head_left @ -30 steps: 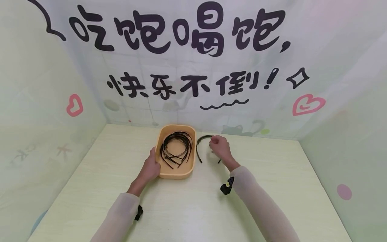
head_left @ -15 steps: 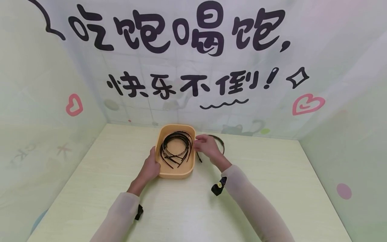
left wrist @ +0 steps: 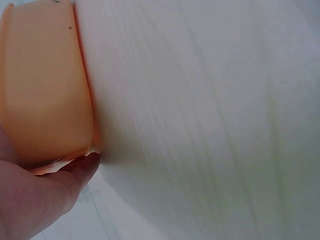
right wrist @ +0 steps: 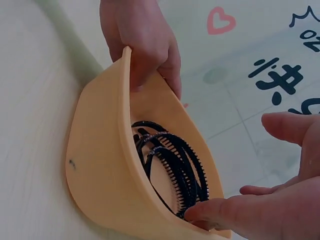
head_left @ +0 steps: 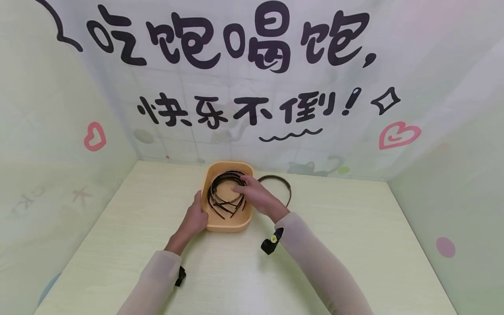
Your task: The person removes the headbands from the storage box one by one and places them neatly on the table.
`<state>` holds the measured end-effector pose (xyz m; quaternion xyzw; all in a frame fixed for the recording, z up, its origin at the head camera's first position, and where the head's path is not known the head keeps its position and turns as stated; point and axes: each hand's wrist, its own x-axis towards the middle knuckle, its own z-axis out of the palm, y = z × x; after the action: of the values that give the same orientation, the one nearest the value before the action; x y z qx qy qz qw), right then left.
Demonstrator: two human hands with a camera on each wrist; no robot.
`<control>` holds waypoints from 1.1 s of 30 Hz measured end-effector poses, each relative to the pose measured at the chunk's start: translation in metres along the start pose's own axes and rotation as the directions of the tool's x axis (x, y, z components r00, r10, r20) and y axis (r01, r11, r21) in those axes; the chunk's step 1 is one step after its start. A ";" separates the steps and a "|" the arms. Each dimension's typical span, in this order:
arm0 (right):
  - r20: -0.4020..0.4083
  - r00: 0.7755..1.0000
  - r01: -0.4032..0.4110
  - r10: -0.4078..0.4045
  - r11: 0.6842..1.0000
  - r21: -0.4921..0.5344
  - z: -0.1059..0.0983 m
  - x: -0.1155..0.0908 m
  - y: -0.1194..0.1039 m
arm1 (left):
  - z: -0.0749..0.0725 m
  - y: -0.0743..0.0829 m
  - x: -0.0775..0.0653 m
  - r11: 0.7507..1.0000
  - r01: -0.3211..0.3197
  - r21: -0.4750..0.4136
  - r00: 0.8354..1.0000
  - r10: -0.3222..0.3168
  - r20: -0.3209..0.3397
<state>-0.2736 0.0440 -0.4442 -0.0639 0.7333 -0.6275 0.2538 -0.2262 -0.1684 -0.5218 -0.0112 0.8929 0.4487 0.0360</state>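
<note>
We see the left hand [head_left: 195, 217], its arm stretched forward, gripping the tan box [head_left: 228, 229] by its left wall. The right hand [head_left: 260, 197] slants in over the opposite rim, thumb and fingers spread apart, fingertips at the dark headbands [right wrist: 186, 172] inside, though we cannot tell whether they touch; another headband [head_left: 274, 176] lies on the table [head_left: 378, 245] just right of the box.

We see black toothed headbands [right wrist: 185, 175], overlapping inside an open, peach, round-cornered box [head_left: 227, 228] — another headband [head_left: 274, 177], arched, lying just beside it.
</note>
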 end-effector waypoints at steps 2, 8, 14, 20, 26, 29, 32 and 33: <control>0.004 1.000 -0.021 0.021 0.999 0.030 0.005 0.002 0.000 | -0.001 0.000 0.000 1.000 -0.001 0.002 1.000 0.001 -0.002; -0.060 0.997 -0.052 0.052 0.999 -0.001 0.015 0.007 0.005 | 0.000 0.000 0.000 1.000 -0.004 0.011 1.000 0.004 -0.004; -0.119 0.991 -0.056 0.054 0.998 -0.009 0.017 0.011 0.008 | 0.000 0.002 0.000 1.000 0.003 -0.001 1.000 -0.003 0.000; -0.159 0.986 -0.059 0.059 0.998 0.002 0.018 0.011 0.004 | -0.001 0.002 -0.001 1.000 0.002 0.007 1.000 -0.002 -0.004; -0.109 0.993 -0.061 0.053 0.996 -0.067 0.015 0.010 0.006 | -0.002 0.001 0.000 1.000 0.017 0.008 1.000 -0.017 0.002; -0.105 0.993 -0.063 0.054 0.995 -0.082 0.015 0.010 0.006 | -0.002 0.001 0.000 1.000 0.018 0.004 1.000 -0.018 0.002; -0.123 0.990 -0.075 0.065 0.994 -0.081 0.014 0.010 0.006 | -0.001 0.002 0.000 1.000 0.015 -0.001 1.000 -0.015 0.000; -0.129 0.989 -0.080 0.070 0.994 -0.078 0.014 0.010 0.005 | -0.001 0.002 0.000 1.000 0.014 0.000 1.000 -0.014 0.000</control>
<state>-0.2747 0.0281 -0.4535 -0.0070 0.7753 -0.5891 0.2274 -0.2266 -0.1681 -0.5197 -0.0176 0.8928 0.4484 0.0391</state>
